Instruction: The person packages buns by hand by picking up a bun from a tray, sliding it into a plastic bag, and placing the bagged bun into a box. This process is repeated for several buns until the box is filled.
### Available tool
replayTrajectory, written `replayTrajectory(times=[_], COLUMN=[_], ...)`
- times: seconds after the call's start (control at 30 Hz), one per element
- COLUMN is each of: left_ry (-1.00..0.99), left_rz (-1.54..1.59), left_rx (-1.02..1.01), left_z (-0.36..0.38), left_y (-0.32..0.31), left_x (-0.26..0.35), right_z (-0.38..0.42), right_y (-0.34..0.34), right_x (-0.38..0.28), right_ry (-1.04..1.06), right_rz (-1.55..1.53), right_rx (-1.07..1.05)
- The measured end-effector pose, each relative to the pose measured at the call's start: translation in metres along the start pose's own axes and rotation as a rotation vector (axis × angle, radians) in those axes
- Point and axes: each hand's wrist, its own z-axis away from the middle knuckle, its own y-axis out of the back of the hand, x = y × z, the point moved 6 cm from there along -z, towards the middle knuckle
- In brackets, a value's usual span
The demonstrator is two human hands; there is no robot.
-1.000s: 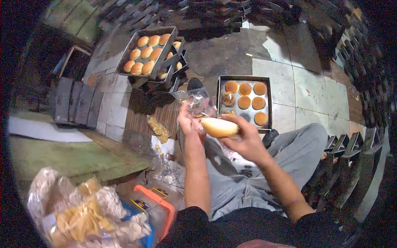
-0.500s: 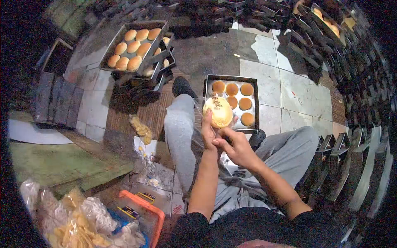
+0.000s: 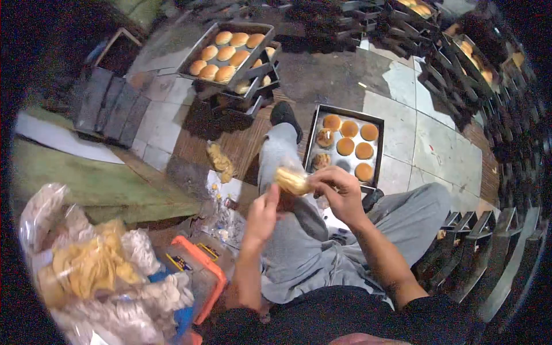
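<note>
A round bun in a clear plastic bag hangs tilted and slightly blurred over my knee. My right hand is closed, thumb and fingers pinching the bag's gathered end at the bun's right side. Just below and left of the bun, my left hand is open, its thumb pointing up close to the bun's edge. Beyond my hands lies a dark-rimmed metal tray of flat brown buns. At its left side, a bun shows shiny plastic around it.
Stacked trays of buns stand at the far left. Plastic bags lie beside an orange-rimmed container at lower left. A bag of yellowish filling rests on the floor. Many dark metal pans line the right.
The view has shifted left, so things appear further right. The bagged bun has turned from face-on to tilted. My left hand has come away from it, while my right hand has risen beside it.
</note>
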Motion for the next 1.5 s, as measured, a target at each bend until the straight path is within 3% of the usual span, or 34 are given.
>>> replayTrajectory(times=[0.03,0.07,0.13,0.17,0.2,0.27,0.33,0.4,0.47,0.53,0.6,0.63,0.67,0.73,0.77,0.8,0.87,0.93,1.0,1.03,1.07,1.1,1.17,1.2,1.27,1.33,1.5], left_ry=[0.205,0.194,-0.756,-1.037,-1.041,-0.933,-1.013,-1.087,-0.992,-1.072,-1.17,-0.98,-0.801,-0.692,-0.72,-0.736,-0.648,-0.938,-0.972,-0.966,-0.966,-0.964,-0.71,-0.699,-0.449,-0.436,-0.783], left_rz=[-0.662,-0.669,-0.919,-0.901,-0.902,-0.62,-0.495,-0.21,-0.302,-0.445,-0.454,-0.465,-0.473,-0.309,-0.195,-0.079,-0.117,-0.497,-0.651,-0.566,-0.48,-0.482,-0.51,-0.502,-0.275,-0.194,-0.39], left_rx=[0.194,0.205,0.485,0.452,0.453,0.412,0.35,0.115,0.108,0.177,0.158,0.154,0.143,0.158,0.165,0.175,0.181,0.332,0.329,0.352,0.38,0.392,0.418,0.432,0.35,0.357,0.361], left_z=[0.01,0.012,0.031,0.026,0.022,0.016,0.016,0.03,0.042,0.054,0.062,0.056,0.045,0.022,0.015,0.009,0.012,0.007,-0.02,-0.025,-0.028,-0.024,-0.012,-0.013,-0.025,-0.027,-0.012], left_y=[0.025,0.025,0.012,0.007,0.008,0.011,0.007,-0.009,-0.015,-0.021,-0.021,-0.011,-0.004,0.008,0.01,0.013,0.012,-0.001,-0.007,0.002,0.013,0.019,0.035,0.042,0.056,0.056,0.017], left_x=[-0.001,0.001,0.048,0.059,0.059,0.064,0.067,0.066,0.074,0.084,0.087,0.076,0.065,0.038,0.036,0.033,0.05,0.089,0.099,0.096,0.095,0.093,0.071,0.061,0.029,0.028,0.106], right_z=[-0.003,-0.007,-0.011,-0.018,-0.024,-0.022,-0.006,0.011,0.017,0.023,0.044,0.046,0.016,0.007,0.007,0.011,-0.003,-0.033,-0.06,-0.067,-0.073,-0.066,-0.041,-0.03,-0.017,-0.022,-0.064], right_y=[-0.003,-0.003,-0.007,-0.012,-0.015,-0.014,-0.009,-0.006,-0.001,0.004,0.006,0.016,0.014,0.021,0.022,0.022,0.025,0.021,0.013,0.012,0.014,0.016,0.005,0.001,-0.011,-0.004,0.015], right_x=[0.002,0.007,0.01,0.007,0.002,-0.027,-0.083,-0.099,-0.098,-0.1,-0.109,-0.023,-0.055,0.01,0.007,0.015,0.005,-0.002,0.014,0.053,0.063,0.071,0.074,0.091,0.1,0.089,0.023], right_ry=[0.021,0.049,0.062,0.115,0.171,0.227,0.452,0.535,0.516,0.548,0.718,0.366,0.462,-0.11,-0.052,-0.177,-0.277,-0.235,-0.214,-0.32,-0.289,-0.349,-0.45,-0.49,-0.519,-0.487,-0.26], right_rz=[-0.009,-0.019,-0.033,0.012,0.057,0.117,0.398,0.385,0.356,0.405,0.572,0.22,0.599,-0.248,-0.15,-0.266,-0.13,-0.126,-0.07,-0.226,-0.349,-0.336,-0.256,-0.303,-0.457,-0.449,-0.373], right_rx=[-0.004,0.041,0.079,0.08,0.083,0.096,0.054,0.118,0.16,0.158,0.289,0.305,0.271,0.2,0.106,0.093,0.167,0.209,0.17,0.167,0.218,0.17,0.151,0.105,0.1,0.125,0.226])
